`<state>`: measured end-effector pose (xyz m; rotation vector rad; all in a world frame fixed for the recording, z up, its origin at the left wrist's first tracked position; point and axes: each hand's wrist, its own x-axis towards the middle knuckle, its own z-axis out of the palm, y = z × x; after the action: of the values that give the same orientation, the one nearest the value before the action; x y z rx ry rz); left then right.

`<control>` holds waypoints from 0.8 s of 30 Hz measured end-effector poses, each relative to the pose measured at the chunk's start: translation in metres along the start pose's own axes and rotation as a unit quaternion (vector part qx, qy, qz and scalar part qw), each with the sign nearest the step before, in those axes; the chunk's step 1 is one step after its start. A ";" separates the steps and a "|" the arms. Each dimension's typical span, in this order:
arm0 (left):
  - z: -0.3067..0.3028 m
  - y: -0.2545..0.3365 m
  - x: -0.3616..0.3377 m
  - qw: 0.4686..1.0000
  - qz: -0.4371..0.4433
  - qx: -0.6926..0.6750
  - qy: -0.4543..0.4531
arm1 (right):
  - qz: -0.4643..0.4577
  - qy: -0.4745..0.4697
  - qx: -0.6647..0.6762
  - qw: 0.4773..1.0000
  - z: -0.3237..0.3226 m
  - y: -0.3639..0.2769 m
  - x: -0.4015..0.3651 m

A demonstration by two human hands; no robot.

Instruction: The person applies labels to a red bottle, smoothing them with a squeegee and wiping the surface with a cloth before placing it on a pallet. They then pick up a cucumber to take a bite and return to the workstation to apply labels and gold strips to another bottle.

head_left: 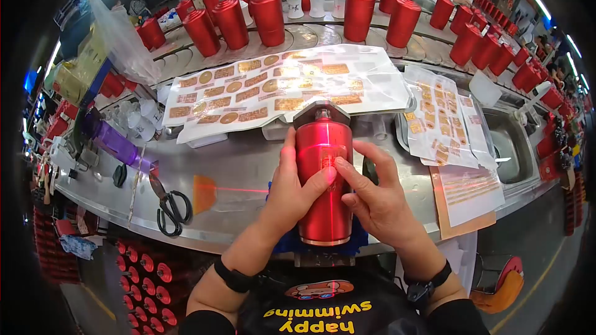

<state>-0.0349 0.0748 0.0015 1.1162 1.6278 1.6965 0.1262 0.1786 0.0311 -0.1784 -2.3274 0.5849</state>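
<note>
A shiny red metal bottle (pixel 324 220) lies in front of me on the bench, its neck pointing away against a dark angled holder (pixel 304 115). My left hand (pixel 295 187) is wrapped round its left side, with the thumb pressed on the front. A small gold sticker (pixel 334 157) sits on the bottle's upper face, partly covered by my fingertips. My right hand (pixel 377 196) is closed against the right side, one fingertip on the sticker's edge. Red laser lines cross the bottle. Part of a blue cloth (pixel 284 241) shows beneath it.
Sheets of gold stickers (pixel 242 90) lie beyond the bottle, with more sheets (pixel 437 111) at right by a metal sink (pixel 518 149). Black-handled scissors (pixel 171 201) and an orange scraper-like piece (pixel 204 193) lie left. Several red bottles (pixel 269 18) stand on a conveyor (pixel 310 36); people sit behind it.
</note>
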 end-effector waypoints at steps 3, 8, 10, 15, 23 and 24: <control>0.001 0.003 0.000 0.999 0.005 0.039 0.002 | 0.011 -0.012 0.006 1.000 0.002 0.002 -0.004; 0.004 0.007 -0.002 1.000 0.009 0.013 0.009 | 0.003 -0.023 -0.015 1.000 0.003 0.008 0.000; 0.004 0.003 -0.001 1.000 0.021 -0.005 0.016 | -0.003 -0.025 -0.015 1.000 0.004 0.009 0.002; 0.000 0.001 0.014 0.997 -0.030 -0.075 0.009 | 0.011 -0.007 0.001 1.000 0.003 0.006 0.006; 0.000 0.007 0.011 0.988 -0.055 -0.146 -0.004 | 0.028 -0.006 0.016 0.999 0.006 0.008 0.004; 0.000 0.004 0.010 0.990 -0.048 -0.131 -0.005 | 0.027 -0.013 0.018 0.999 0.007 0.008 0.003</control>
<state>-0.0397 0.0827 0.0071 0.9038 1.3804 1.7762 0.1192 0.1839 0.0254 -0.2188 -2.3410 0.6576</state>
